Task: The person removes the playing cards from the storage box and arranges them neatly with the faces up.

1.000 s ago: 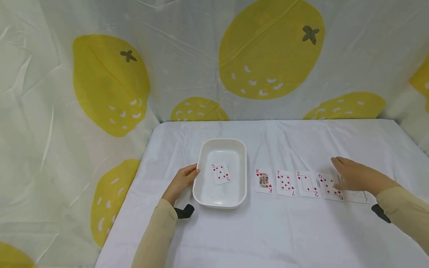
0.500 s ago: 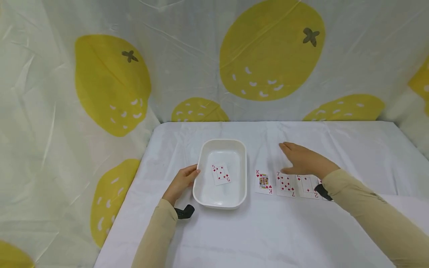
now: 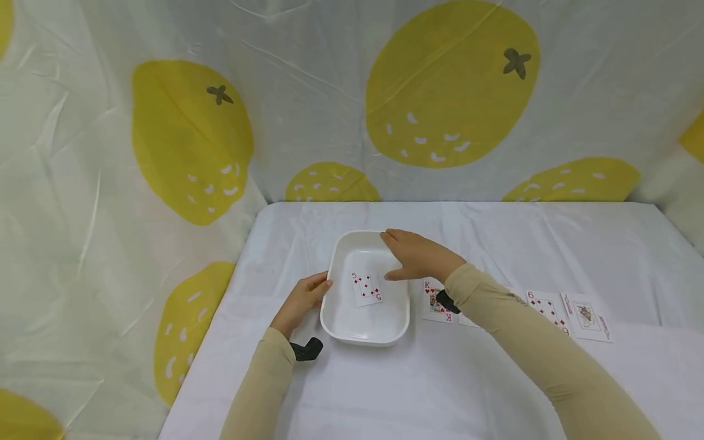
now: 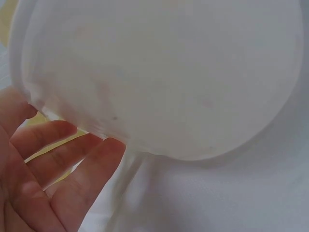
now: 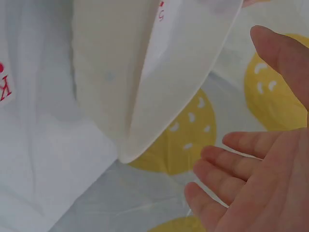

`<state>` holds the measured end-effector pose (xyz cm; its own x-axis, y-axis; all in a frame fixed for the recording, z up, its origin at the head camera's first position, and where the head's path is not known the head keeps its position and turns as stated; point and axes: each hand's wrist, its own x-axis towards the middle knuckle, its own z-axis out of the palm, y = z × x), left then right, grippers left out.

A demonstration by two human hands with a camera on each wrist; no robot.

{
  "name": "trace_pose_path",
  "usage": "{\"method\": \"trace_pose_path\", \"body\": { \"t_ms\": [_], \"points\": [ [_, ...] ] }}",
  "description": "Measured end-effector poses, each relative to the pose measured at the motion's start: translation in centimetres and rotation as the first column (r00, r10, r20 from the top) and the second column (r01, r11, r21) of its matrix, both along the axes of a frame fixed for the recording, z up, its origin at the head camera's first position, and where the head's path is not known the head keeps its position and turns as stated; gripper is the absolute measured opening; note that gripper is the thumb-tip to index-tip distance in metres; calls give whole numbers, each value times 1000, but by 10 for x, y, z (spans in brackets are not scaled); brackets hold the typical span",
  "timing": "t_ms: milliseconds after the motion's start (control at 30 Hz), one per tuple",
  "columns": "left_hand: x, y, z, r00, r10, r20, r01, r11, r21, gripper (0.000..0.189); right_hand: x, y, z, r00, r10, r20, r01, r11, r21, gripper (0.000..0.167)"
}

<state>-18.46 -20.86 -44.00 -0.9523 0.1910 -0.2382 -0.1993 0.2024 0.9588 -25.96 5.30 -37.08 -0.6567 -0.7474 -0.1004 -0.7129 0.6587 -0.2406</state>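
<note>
A white rectangular tray stands on the table, with a five of diamonds card face up inside. At its left side my left hand grips the rim, thumb on top; the left wrist view shows fingertips against the tray's wall. Over the tray's right rim hovers my right hand, fingers and thumb spread, holding nothing in the right wrist view. Beneath the right arm a king of hearts shows in part, and only a sliver of another card beside it.
Farther right lie a six of diamonds and a joker card, face up. White cloth covers the table. A lemon-print curtain hangs behind and to the left.
My right hand has swept left from above the six of diamonds and joker to the tray's right rim, uncovering the joker. The left hand and the five of diamonds stay put.
</note>
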Motion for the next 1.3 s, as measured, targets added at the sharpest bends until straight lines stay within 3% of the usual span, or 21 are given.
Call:
{"method": "trace_pose_path", "body": {
  "t_ms": [167, 333, 533, 733, 867, 1033, 1300],
  "points": [
    [-5, -3, -13, 1000, 18, -5, -18, 1000, 10, 42, -3, -30, -10, 999, 32, 10, -32, 999, 24, 88],
    [-9, -6, -29, 999, 32, -36, -32, 999, 4, 42, -4, -58, -24, 998, 35, 47, -41, 990, 138, 93],
    [-9, -5, -33, 998, 32, -59, -32, 999, 3, 43, -5, -81, -34, 998, 0, 71, -14, 981, 193, 92],
    [-10, -4, -31, 999, 21, -28, -21, 1000, 5, 41, -7, -85, -51, 999, -10, 42, 0, 973, 231, 79],
    [-5, -1, -19, 999, -9, -39, 10, 1000, 21, 42, -3, -84, -59, 998, -55, 42, 44, 969, 244, 71],
    [-1, 1, -4, 999, -37, -40, 37, 999, 6, 43, 6, -83, -61, 993, -106, 60, 87, 961, 262, 75],
    [0, -1, -1, 999, -18, -41, 17, 1000, -8, 43, 11, -86, -62, 997, -75, 35, 64, 966, 249, 62]
  ]
}}
